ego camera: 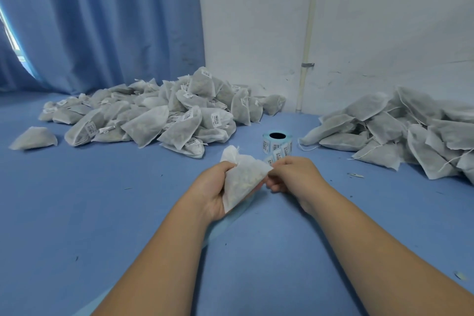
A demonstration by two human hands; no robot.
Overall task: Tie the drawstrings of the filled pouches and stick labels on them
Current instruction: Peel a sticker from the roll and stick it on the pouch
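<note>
Head view: two bare forearms reach out over the blue tabletop [102, 213]. The left grip [214, 188] is curled round a filled white pouch [242, 179], whose gathered neck points up and away. The right grip [292, 174] has its fingers curled, and its fingertips pinch the pouch's right corner. Just beyond stands a label roll [277, 145], its loose strip trailing toward the hands. Farther back, a labelled heap [159, 113] lies left and an unlabelled heap [400, 131] right, before a blue curtain [102, 20] and a white wall [372, 20].
</note>
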